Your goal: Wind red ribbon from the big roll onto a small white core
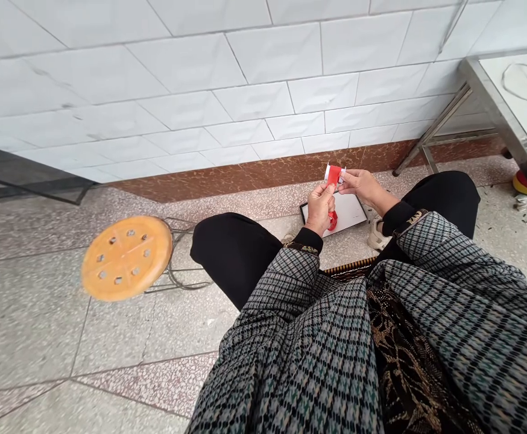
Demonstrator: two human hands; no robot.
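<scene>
My right hand (pixel 362 184) is closed on a small white spool (pixel 327 173), its thumb and fingertips at the spool's right side. A strip of red ribbon (pixel 334 174) lies across the spool. My left hand (pixel 320 208) pinches the ribbon just below the spool, with the fingers curled in. More red ribbon hangs in a curl under the left hand. Both hands are close together in front of my knees. Below them, a white panel with a dark rim (pixel 347 212) lies on the floor, partly hidden by my hands.
A round orange stool (pixel 126 258) with holes stands to the left. At the right is a metal-framed table (pixel 494 90) with a white cable (pixel 523 84) on it. A red and yellow object (pixel 523 183) sits under the table. The white tiled wall (pixel 254 102) rises ahead.
</scene>
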